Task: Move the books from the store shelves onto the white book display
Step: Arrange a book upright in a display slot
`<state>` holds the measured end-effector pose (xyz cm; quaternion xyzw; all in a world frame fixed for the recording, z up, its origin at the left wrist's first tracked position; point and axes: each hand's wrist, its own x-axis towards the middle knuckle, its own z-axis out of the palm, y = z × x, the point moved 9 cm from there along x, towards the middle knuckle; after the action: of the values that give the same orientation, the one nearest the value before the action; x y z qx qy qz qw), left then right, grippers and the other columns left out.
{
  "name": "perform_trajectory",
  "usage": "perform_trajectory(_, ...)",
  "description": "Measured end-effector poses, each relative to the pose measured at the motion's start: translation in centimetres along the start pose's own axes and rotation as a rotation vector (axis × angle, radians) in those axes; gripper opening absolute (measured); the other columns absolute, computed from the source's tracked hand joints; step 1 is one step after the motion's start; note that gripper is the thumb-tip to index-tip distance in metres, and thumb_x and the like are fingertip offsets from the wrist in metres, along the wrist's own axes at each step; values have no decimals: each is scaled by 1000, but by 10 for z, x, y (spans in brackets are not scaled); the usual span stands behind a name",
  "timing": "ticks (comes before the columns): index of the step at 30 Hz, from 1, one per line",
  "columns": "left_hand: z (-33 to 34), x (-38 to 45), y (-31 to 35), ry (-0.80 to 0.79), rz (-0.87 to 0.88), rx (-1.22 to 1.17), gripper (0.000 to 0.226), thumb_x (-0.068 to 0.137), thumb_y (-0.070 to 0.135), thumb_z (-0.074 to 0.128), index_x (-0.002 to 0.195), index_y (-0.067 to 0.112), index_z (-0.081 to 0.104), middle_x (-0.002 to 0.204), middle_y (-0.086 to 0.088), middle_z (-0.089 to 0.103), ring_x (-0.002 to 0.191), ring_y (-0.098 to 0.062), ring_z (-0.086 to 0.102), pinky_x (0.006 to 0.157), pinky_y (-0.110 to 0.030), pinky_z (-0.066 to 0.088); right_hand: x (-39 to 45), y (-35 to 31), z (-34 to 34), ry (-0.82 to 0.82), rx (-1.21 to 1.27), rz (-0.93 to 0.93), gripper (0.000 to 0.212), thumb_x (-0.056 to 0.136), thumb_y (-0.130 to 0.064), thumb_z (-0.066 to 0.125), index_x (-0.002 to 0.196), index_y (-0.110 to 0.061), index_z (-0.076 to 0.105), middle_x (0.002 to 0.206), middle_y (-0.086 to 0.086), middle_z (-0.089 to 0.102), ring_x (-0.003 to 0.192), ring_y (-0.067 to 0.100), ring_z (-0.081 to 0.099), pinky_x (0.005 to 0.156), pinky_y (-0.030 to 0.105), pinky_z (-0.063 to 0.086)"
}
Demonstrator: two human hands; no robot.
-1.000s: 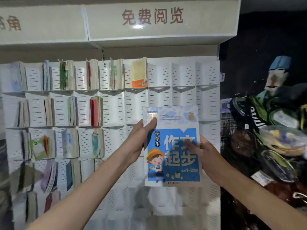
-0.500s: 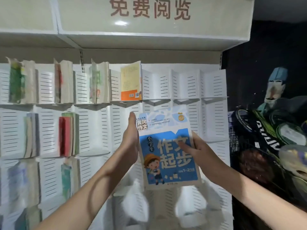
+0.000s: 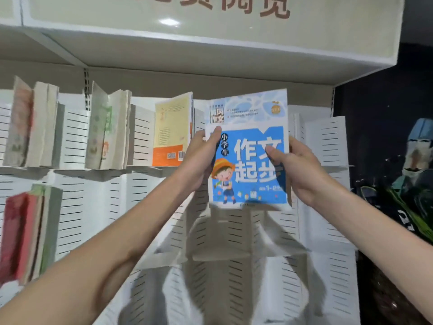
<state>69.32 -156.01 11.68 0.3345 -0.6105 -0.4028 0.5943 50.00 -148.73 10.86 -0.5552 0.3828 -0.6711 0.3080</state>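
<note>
I hold a blue book (image 3: 250, 174) with a cartoon child on its cover upright in front of the white book display (image 3: 328, 146). My left hand (image 3: 199, 160) grips its left edge, thumb on the cover. My right hand (image 3: 297, 170) grips its right edge, thumb across the title. The book is level with the top row, just right of a yellow and orange book (image 3: 171, 134) that stands in a slot there.
Several books fill slots in the top row (image 3: 107, 132) and the row below at the left (image 3: 25, 235). White slotted dividers to the right of the held book (image 3: 309, 141) and below it hold nothing. A sign board (image 3: 210, 43) overhangs the display. A dark wall picture (image 3: 403, 184) is at the right.
Both hands have lifted the blue book up from the second row to the top row. The camera has moved closer and tilted up.
</note>
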Motion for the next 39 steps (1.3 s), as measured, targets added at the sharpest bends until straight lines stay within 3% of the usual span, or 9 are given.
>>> perform_trajectory(4, 6, 52, 1, 53, 130, 274, 42, 100, 45, 56, 130, 17, 49, 95, 3, 67, 63, 3, 66, 51, -13, 47, 67, 7, -8, 31, 26, -29, 20, 102, -13, 56, 121, -13, 60, 106, 3, 77, 81, 16, 76, 61, 35, 63)
perform_trajectory(8, 7, 97, 8, 112, 304, 540, 55, 93, 35, 70, 138, 19, 44, 106, -7, 62, 81, -9, 60, 62, -20, 45, 124, 16, -9, 82, 34, -68, 16, 102, -15, 56, 118, -14, 59, 103, 0, 76, 76, 11, 76, 57, 31, 61)
perform_trajectory(12, 19, 129, -1, 87, 389, 742, 77, 89, 28, 74, 152, 22, 30, 126, -11, 53, 106, -23, 60, 81, -25, 46, 179, 31, 0, 138, 36, -123, 9, 101, -17, 58, 110, -16, 59, 105, 2, 75, 86, 17, 76, 77, 47, 63)
perform_trajectory(15, 29, 142, -21, 32, 373, 858, 86, 91, 23, 72, 158, 29, 19, 131, -10, 41, 105, -22, 61, 93, -26, 43, 202, 49, 8, 155, -41, -154, 9, 100, -19, 59, 108, -17, 58, 105, 1, 74, 89, 20, 75, 77, 49, 63)
perform_trajectory(18, 34, 156, -46, -31, 311, 891, 93, 90, 25, 74, 159, 31, 13, 133, -7, 37, 107, -14, 58, 93, -24, 46, 214, 65, 15, 126, -121, -163, 13, 101, -23, 58, 113, -16, 57, 106, -1, 73, 81, 7, 74, 63, 29, 62)
perform_trajectory(20, 34, 163, -57, -40, 304, 900, 95, 88, 26, 76, 160, 31, 13, 135, -8, 36, 111, -18, 60, 96, -31, 52, 217, 68, 16, 102, -221, -215, 18, 102, -26, 56, 115, -13, 53, 103, -6, 69, 69, -8, 68, 50, 10, 50)
perform_trajectory(25, 39, 174, -69, -80, 361, 937, 99, 84, 31, 80, 159, 32, 15, 143, -8, 31, 115, -23, 59, 95, -38, 53, 217, 78, 17, 16, -570, -334, 29, 103, -31, 53, 125, -13, 45, 123, 1, 67, 77, -6, 61, 53, 4, 46)
perform_trajectory(32, 54, 183, -65, -156, 524, 984, 109, 78, 27, 85, 161, 25, 15, 166, -2, 12, 149, -20, 27, 116, -41, 38, 212, 94, 9, -17, -1107, -329, 48, 98, -53, 51, 126, -15, 40, 128, 4, 63, 104, 27, 66, 81, 44, 56)
perform_trajectory(39, 60, 202, -69, -161, 492, 997, 123, 72, 13, 89, 162, 25, 7, 170, 1, 1, 155, -20, 12, 119, -43, 33, 226, 105, 24, 38, -1249, -267, 84, 102, -49, 45, 157, -2, 4, 145, 17, 40, 128, 31, 46, 101, 43, 44)
